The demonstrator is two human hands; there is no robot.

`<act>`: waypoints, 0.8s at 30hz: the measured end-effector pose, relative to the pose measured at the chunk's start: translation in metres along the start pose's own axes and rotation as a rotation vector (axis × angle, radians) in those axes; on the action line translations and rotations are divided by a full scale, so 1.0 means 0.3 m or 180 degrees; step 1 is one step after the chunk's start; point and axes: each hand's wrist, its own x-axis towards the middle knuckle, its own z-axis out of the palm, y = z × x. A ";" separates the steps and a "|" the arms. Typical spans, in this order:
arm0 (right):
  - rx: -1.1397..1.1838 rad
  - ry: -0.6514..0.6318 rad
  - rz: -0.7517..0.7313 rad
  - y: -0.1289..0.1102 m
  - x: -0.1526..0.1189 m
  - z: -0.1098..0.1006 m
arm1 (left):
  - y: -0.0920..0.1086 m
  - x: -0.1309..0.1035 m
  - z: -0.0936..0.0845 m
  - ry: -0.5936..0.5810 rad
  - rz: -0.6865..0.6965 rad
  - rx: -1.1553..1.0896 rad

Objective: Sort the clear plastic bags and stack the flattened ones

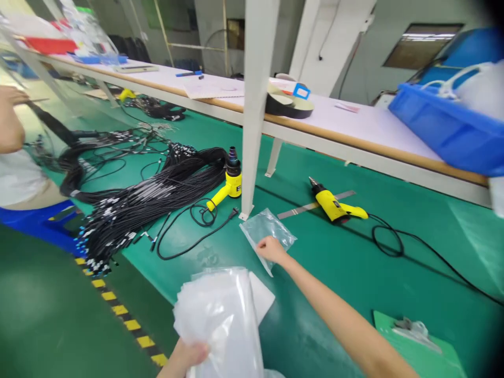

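Observation:
My left hand (189,354) grips a thick stack of clear plastic bags (224,310) at the front of the bench, thumb on top. Beneath the stack a white sheet (260,296) sticks out on its right. Farther forward, my right hand (271,249) has its fingers closed at the near edge of a single clear plastic bag (271,223), which lies near the foot of the white shelf post. A yellow heat gun (331,205) rests on a steel ruler (297,211) beyond my right hand. Another yellow heat gun (232,184) stands nozzle up left of the post.
Bundled black cables (169,184) cover the bench's left side; a power cord with a plug (197,244) lies before them. A raised shelf (354,123) runs across, carrying a blue bin (449,126) and black tape (289,107). A green clipboard (425,346) lies front right. Someone sits far left.

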 end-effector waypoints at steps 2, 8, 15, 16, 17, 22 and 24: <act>0.0337 0.0040 -0.0001 0.075 -0.131 -0.039 | 0.008 0.023 0.058 -0.0533 0.0154 0.0435; 0.1640 0.0302 -0.0014 0.221 -0.511 -0.053 | -0.037 0.061 0.279 -0.1842 0.0288 0.1712; 0.2335 0.0942 -0.0161 0.304 -0.786 -0.046 | -0.106 0.023 0.456 -0.3088 -0.0064 0.2629; 0.2368 0.0976 -0.0177 0.312 -0.814 -0.050 | -0.114 0.020 0.465 -0.3142 -0.0113 0.2689; 0.2396 0.1000 -0.0194 0.318 -0.840 -0.054 | -0.122 0.016 0.472 -0.3202 -0.0170 0.2743; 0.2517 0.1106 -0.0288 0.335 -0.921 -0.073 | -0.144 -0.025 0.502 -0.3324 -0.0362 0.2927; 0.2621 0.1118 -0.0340 0.335 -0.934 -0.075 | -0.143 -0.054 0.519 -0.3167 -0.0262 0.2910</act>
